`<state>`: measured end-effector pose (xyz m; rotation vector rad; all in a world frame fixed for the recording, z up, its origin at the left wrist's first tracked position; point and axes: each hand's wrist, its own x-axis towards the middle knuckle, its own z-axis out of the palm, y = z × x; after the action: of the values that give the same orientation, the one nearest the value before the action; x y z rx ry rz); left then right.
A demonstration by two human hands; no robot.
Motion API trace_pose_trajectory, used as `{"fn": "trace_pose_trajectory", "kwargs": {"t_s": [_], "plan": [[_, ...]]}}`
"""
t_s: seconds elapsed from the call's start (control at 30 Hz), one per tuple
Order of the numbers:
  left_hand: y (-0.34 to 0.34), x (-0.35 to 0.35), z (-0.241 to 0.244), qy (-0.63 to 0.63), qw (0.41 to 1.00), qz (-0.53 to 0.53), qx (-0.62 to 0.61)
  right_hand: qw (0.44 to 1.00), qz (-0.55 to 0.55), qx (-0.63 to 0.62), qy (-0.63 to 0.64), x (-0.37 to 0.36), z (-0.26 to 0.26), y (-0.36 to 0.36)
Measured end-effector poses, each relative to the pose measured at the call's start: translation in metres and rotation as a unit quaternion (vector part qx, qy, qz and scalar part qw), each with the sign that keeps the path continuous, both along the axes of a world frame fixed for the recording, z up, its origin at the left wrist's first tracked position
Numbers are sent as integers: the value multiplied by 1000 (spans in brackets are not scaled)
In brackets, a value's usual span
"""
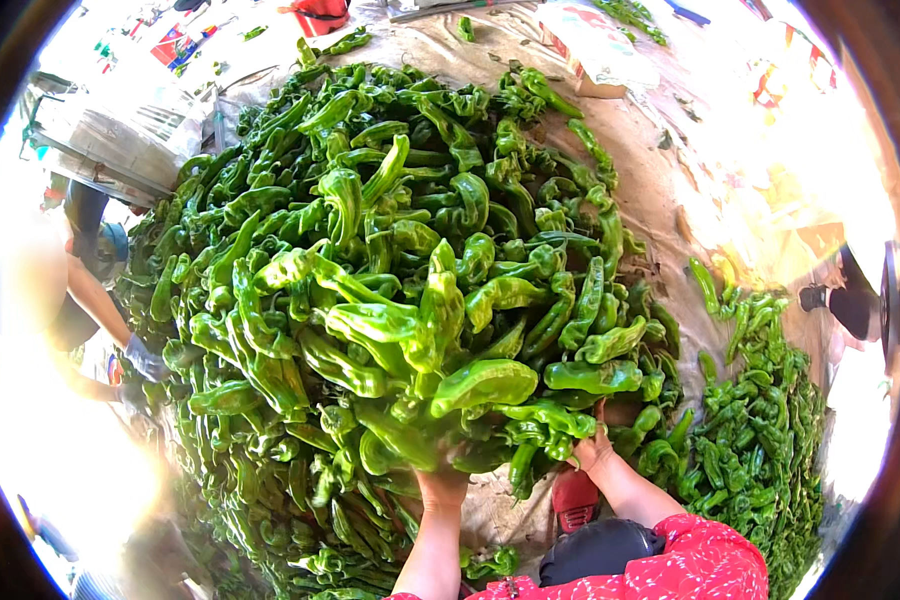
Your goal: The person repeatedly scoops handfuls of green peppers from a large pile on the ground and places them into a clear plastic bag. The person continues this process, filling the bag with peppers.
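Note:
A large heap of long green peppers (pixel 390 247) fills the middle of the view. At its near edge my left hand (pixel 441 480) reaches in, its fingers hidden under peppers. To its right my right hand (pixel 594 446) is beside a cluster of glossy peppers (pixel 540 424), with some fingers raised and others hidden. Whether either hand grips any peppers cannot be seen. Both forearms are bare below red patterned sleeves.
A second pepper pile (pixel 757 420) lies at right. Another person's gloved hand (pixel 146 358) touches the heap's left side. A crate (pixel 109 142) stands upper left, a red container (pixel 319 16) at the top, a carton (pixel 600 86) upper right. A red shoe (pixel 574 499) is near my hands.

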<state>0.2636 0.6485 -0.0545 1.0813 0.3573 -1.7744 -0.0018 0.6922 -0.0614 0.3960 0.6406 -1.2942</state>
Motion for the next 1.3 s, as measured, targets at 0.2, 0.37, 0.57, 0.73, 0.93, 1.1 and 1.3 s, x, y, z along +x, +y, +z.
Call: {"fn": "trace_pose_trajectory", "kwargs": {"t_s": [0.2,0.37,0.57,0.73,0.93,1.1,1.3], "plan": [[-55,-13,9,-230,933,-161,-226,995,85,-24,37,1,-31,-86],[-132,-1,38,45,975,-42,-214,985,111,-131,4,17,20,-188],[-324,-32,152,-135,960,60,-236,971,42,-218,87,7,135,-360],[-402,-20,257,-431,859,-96,-259,883,154,-226,381,5,185,-437],[-169,-3,167,-337,843,-286,-306,794,92,-166,578,-129,120,-201],[37,-1,42,-228,846,-472,98,502,177,233,814,-203,57,89],[60,-23,15,-212,923,-321,8,494,382,356,696,-150,57,113]]}}
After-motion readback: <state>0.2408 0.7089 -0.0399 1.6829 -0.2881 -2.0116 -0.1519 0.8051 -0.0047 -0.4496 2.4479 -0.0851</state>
